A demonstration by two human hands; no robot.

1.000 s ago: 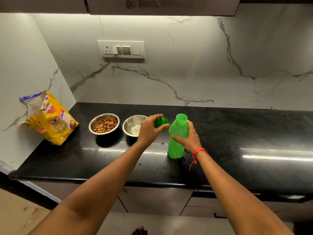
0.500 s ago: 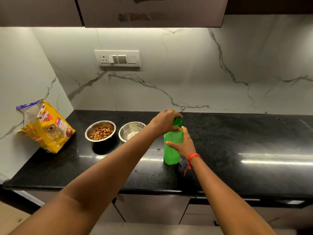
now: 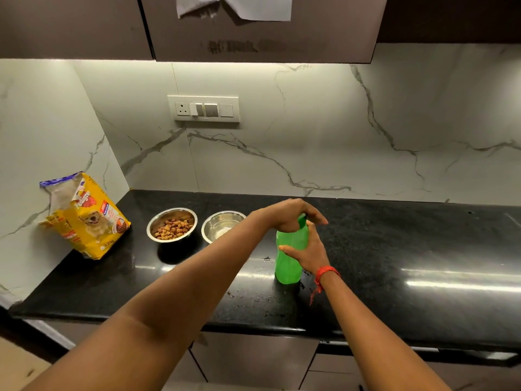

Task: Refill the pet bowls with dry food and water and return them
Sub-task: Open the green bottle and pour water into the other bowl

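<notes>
Since 1 second ago, the left hand [image 3: 293, 217] has been carrying the green cap [image 3: 302, 220] from beside the bottle's open mouth onto its neck, and it is now sitting cupped over the top, fingers curled down around the cap. The right hand [image 3: 308, 253] is wrapping the green bottle [image 3: 287, 258] at mid-body, fingers closed on it, steadying it where it is standing upright on the black counter [image 3: 394, 249].

What matters for the coming move is that the bottle's long axis is running vertically, straight up into the left palm, so any twist is turning about that axis while the right hand is resisting below. The left hand is the nearer 1 to both bowls. The kibble bowl [image 3: 172, 224] is sitting filled, and the water bowl [image 3: 222, 226] just beside it is lying to the left of the bottle, partly behind the left forearm; whether it is holding water is hard to tell. The food bag [image 3: 84, 218] is leaning against the left wall.
</notes>
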